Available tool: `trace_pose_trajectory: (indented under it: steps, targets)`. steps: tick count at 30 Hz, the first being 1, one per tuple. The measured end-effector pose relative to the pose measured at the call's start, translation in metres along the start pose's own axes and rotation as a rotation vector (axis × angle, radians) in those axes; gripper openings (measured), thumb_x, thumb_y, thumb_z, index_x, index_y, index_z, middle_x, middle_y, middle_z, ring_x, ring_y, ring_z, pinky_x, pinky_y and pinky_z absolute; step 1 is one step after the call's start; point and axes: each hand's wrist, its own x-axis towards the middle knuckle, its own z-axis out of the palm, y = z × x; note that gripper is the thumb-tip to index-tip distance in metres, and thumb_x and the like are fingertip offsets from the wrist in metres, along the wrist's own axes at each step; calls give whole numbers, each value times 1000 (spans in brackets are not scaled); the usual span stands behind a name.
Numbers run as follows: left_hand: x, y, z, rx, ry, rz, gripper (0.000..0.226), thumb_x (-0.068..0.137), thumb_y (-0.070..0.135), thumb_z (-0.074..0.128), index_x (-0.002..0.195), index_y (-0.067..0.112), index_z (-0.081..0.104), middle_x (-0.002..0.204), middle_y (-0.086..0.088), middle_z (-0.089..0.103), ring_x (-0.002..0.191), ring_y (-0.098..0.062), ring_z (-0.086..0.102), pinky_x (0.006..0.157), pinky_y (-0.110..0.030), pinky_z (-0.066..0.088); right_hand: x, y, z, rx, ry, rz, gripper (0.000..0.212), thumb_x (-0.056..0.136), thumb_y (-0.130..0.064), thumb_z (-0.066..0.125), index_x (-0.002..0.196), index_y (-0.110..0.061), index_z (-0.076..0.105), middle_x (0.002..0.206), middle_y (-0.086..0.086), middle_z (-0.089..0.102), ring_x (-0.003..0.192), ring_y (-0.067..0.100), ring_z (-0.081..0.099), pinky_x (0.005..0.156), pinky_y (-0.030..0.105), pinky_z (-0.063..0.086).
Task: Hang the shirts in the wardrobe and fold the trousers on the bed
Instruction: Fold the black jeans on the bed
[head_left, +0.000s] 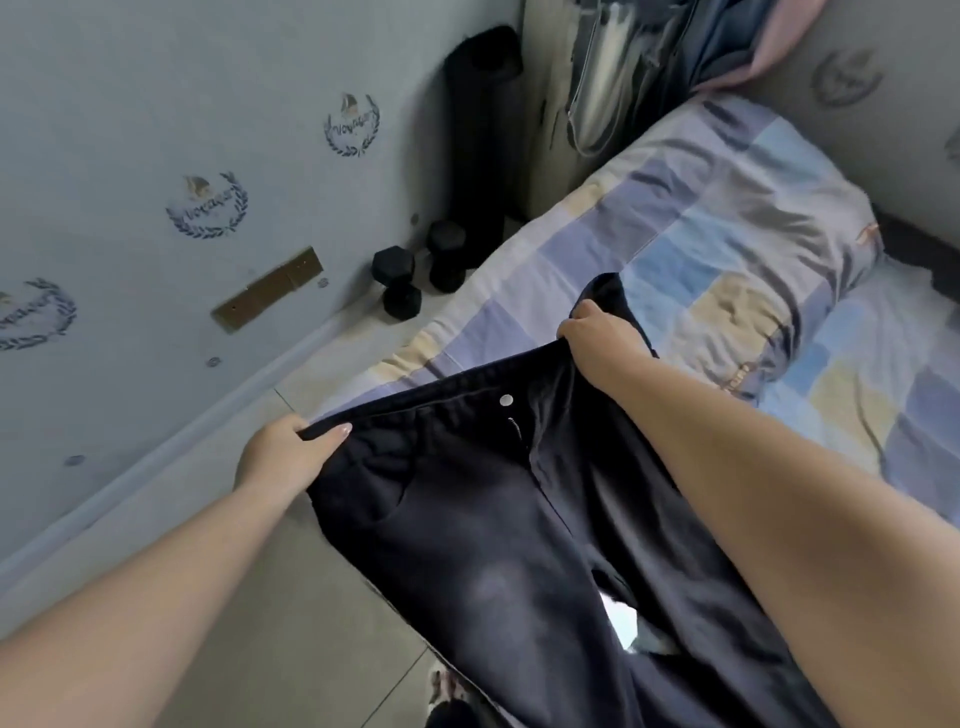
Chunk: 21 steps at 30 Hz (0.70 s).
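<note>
Black cotton trousers (493, 519) with a silver button are held up by the waistband, partly over the bed with the blue and yellow checked cover (727, 249), partly over the grey tiled floor (311, 623). The left hand (283, 457) pinches one end of the waistband, thumb on top. The right hand (592, 332) grips the other end with curled fingers. Black dumbbells (400, 283) sit by the wall.

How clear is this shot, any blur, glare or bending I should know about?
Head view: wide-angle bending curves the wall skirting; soft, dim light; the black trousers look slightly smeared; a blown-out bright patch shows between the legs.
</note>
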Motion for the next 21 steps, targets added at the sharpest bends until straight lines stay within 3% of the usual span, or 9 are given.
trace_pose_trajectory:
  steps: [3, 5, 8, 10, 13, 15, 17, 21]
  targets:
    - [53, -21, 22, 60, -24, -36, 40, 80, 51, 67, 73, 12, 59, 71, -3, 62, 66, -19, 56, 52, -27, 36, 49, -16, 42, 32, -47, 16, 35, 84, 9, 47, 114, -5, 58, 118, 14, 45, 82, 31, 54, 72, 39, 51]
    - [81, -35, 40, 112, -56, -57, 39, 80, 50, 68, 69, 15, 54, 70, -2, 60, 67, -21, 55, 53, -28, 35, 76, -22, 73, 110, -54, 41, 43, 86, 5, 45, 127, -8, 51, 126, 15, 42, 94, 34, 54, 71, 37, 48]
    - [107, -47, 64, 222, -151, -79, 33, 82, 47, 68, 78, 16, 57, 88, -5, 66, 83, -29, 58, 66, -31, 40, 93, -34, 124, 318, -73, 105, 64, 93, -8, 46, 150, -20, 21, 154, 14, 18, 130, 36, 38, 93, 40, 45]
    - [117, -50, 75, 348, -216, -45, 35, 83, 41, 68, 103, 14, 58, 110, -6, 62, 99, -29, 57, 76, -32, 43, 87, -48, 158, 476, -138, 176, 72, 94, -17, 53, 152, -23, 11, 159, 13, 4, 139, 34, 28, 104, 41, 39]
    - [133, -45, 94, 681, -162, 202, 52, 85, 39, 66, 130, 23, 45, 130, -3, 49, 119, -27, 48, 93, -39, 41, 73, -73, 206, 569, -238, 238, 73, 90, -31, 61, 149, -16, 21, 152, 14, 20, 134, 32, 33, 102, 39, 39]
    - [142, -34, 110, 794, -109, 440, 48, 87, 40, 63, 131, 29, 46, 130, 3, 48, 123, -23, 44, 98, -39, 36, 64, -89, 231, 552, -226, 255, 69, 88, -37, 63, 144, -15, 30, 140, 10, 32, 127, 29, 37, 95, 38, 43]
    - [149, -19, 130, 811, -170, 595, 39, 89, 39, 59, 126, 31, 52, 125, 6, 52, 121, -20, 46, 97, -36, 35, 61, -101, 250, 536, -191, 274, 66, 88, -40, 62, 142, -17, 31, 132, 7, 36, 122, 26, 39, 87, 37, 46]
    - [161, 2, 173, 671, -310, 605, 36, 93, 40, 54, 125, 26, 56, 120, 3, 57, 112, -20, 54, 93, -36, 45, 70, -110, 273, 576, -86, 327, 55, 92, -35, 57, 138, -20, 33, 123, 4, 41, 115, 24, 44, 77, 35, 46]
